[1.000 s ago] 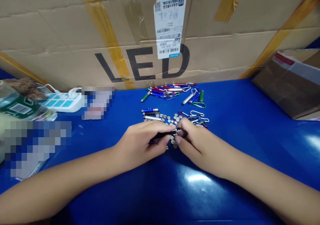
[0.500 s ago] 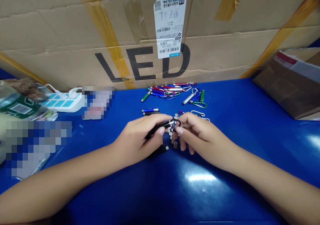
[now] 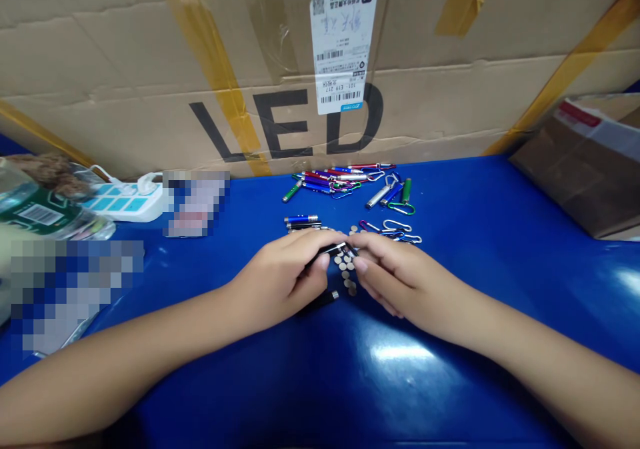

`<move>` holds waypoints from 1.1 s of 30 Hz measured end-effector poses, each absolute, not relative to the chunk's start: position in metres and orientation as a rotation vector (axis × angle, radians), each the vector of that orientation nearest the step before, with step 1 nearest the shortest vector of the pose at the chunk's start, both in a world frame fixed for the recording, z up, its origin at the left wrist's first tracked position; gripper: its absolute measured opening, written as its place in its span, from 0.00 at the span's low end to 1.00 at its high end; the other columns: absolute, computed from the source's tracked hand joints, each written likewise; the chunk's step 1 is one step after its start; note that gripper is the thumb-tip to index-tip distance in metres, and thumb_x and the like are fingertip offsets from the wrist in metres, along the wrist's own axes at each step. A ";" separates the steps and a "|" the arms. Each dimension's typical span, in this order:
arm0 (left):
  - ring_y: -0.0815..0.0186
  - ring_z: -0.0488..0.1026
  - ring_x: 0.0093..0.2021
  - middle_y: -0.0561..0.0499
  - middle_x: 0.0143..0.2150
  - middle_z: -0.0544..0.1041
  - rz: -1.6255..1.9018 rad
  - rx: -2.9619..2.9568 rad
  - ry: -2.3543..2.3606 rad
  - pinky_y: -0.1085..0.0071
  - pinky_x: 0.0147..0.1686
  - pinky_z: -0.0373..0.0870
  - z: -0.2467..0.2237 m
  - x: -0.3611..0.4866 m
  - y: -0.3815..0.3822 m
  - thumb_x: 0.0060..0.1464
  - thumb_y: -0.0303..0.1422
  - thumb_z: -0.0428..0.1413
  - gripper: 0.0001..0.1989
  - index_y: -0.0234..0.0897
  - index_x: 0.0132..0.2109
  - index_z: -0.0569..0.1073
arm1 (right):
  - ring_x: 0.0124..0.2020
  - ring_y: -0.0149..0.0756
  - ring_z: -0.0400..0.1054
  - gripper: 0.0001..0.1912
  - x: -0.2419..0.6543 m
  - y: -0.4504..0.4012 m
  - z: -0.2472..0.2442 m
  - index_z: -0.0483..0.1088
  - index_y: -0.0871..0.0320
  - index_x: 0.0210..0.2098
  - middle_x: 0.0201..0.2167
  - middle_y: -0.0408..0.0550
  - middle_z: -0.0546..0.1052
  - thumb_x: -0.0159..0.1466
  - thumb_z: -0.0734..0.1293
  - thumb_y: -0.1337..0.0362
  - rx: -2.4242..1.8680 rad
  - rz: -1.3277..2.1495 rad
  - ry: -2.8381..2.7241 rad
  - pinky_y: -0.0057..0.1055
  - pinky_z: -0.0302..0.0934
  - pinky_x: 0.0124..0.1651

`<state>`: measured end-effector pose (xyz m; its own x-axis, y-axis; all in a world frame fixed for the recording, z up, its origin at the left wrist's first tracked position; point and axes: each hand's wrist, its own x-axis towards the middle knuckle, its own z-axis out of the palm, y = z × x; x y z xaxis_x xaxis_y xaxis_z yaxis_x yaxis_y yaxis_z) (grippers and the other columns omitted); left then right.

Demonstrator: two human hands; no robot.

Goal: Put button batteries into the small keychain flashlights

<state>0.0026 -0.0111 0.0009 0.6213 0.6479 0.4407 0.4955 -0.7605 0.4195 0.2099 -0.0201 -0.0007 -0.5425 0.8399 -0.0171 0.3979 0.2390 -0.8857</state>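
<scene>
Two hands are brought together, the left hand [image 3: 277, 279] being closed on a slim black metal mini torch [image 3: 330, 252] near the middle of the glossy blue counter [image 3: 465, 342]. The right hand [image 3: 400, 282] is curled close against the torch's tip, though whether it has hold cannot be told. Round silver button cells [image 3: 345, 268] are scattered just beside the fingers, and coloured metal torches with carabiner clips [image 3: 345, 181] lie heaped near the counter's far edge.

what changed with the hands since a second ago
The right hand moved in and down against the left hand, which holds the black keychain flashlight; its clip is now hidden. The button cells and flashlight pile stayed put.
</scene>
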 end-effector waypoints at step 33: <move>0.70 0.68 0.26 0.54 0.29 0.72 0.827 2.887 0.776 0.76 0.28 0.64 -0.001 0.002 -0.015 0.58 0.25 0.46 0.19 0.37 0.56 0.64 | 0.30 0.33 0.60 0.09 0.198 -0.030 -0.005 0.55 0.55 0.35 0.31 0.46 0.67 0.69 0.51 0.59 -1.202 1.057 -2.064 0.32 0.56 0.33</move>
